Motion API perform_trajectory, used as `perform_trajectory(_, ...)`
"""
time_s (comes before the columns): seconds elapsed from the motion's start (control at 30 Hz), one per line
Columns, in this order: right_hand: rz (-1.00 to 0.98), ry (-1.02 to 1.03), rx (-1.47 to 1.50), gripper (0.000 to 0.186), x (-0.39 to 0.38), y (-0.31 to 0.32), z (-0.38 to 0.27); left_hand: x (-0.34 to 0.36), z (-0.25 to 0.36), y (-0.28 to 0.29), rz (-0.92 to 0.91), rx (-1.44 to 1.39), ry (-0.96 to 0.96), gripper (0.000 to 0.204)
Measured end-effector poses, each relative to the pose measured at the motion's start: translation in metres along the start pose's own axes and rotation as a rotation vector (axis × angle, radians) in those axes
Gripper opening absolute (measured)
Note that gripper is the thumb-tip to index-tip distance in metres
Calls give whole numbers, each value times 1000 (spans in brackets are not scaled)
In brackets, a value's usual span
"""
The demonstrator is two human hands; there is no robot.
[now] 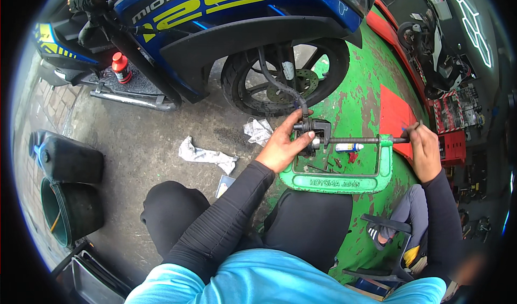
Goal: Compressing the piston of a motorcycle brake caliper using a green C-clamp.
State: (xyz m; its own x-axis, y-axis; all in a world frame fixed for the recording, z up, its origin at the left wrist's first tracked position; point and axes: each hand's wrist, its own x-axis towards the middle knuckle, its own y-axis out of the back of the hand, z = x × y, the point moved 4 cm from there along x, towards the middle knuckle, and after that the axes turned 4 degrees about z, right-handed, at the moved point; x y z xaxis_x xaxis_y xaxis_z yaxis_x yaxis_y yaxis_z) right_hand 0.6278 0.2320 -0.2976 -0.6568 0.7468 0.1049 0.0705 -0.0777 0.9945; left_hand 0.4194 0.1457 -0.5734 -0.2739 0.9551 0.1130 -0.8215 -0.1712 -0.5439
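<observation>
My left hand [283, 149] is closed around a dark brake caliper [309, 125], its thumb and fingers on either side. A black brake hose [281, 85] runs up from the caliper toward the front wheel [230, 83] of a blue scooter [188, 13]. One end of a green C-clamp [334, 183] sits at the caliper, with its frame lying level over my right thigh. The clamp's threaded screw [358, 140] reaches out to the right. At the screw's outer end, my right hand [425, 150] is closed on the handle, most of which its fingers hide.
Crumpled white rags [207, 156] lie on the floor left of the caliper. A small bottle [349, 147] and tools are beyond the clamp frame. A red-capped bottle [121, 68] stands on the scooter's footboard. Dark bins [70, 158] are at left; another person's leg [406, 212] is at right.
</observation>
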Motion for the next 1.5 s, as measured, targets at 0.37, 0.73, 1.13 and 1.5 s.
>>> perform_trajectory(0.37, -340, -1034, 942, 55, 5, -51, 49, 0, 5, -1, -17, -29, -3, 65)
perform_trajectory(0.73, -129, 248, -51, 52, -6, -8, 14, 1, 6, -3, -40, -46, 41, 61)
perform_trajectory(1.13, -139, -54, 272, 66, -15, -43, 36, -2, 9, 0, -6, -24, 13, 68)
perform_trajectory(1.5, -371, -564, 524, 72, -18, -44, 30, -2, 3, 0, -12, -24, 51, 76)
